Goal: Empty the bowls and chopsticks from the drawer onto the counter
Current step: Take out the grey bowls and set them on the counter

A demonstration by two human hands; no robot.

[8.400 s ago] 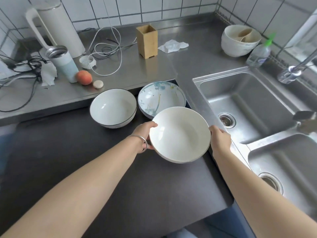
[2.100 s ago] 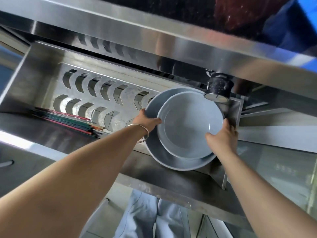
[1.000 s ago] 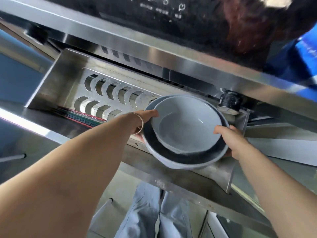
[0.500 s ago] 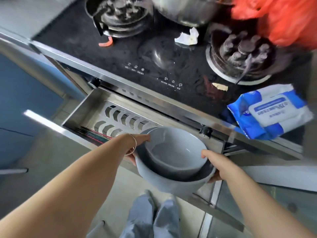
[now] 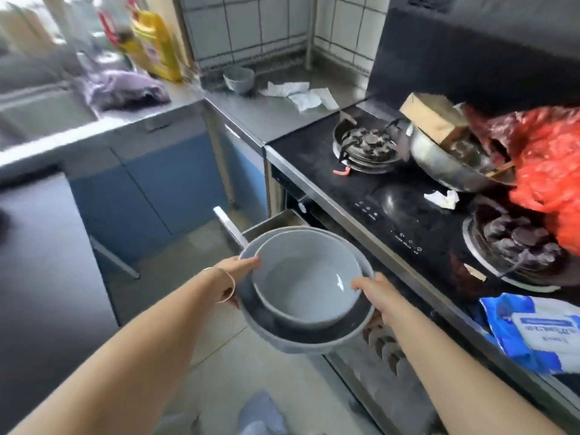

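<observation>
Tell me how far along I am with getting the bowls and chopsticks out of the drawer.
In hand: the left hand and right hand carry two nested grey bowls, lifted clear of the open drawer. Left: setting them on the counter. No chopsticks show in this view, so whether they are out cannot be told.

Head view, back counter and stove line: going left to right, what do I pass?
Yellow bottle → purple cloth → small grey bowl → crumpled white paper → rear burner → steel pan → red plastic bag.
</observation>
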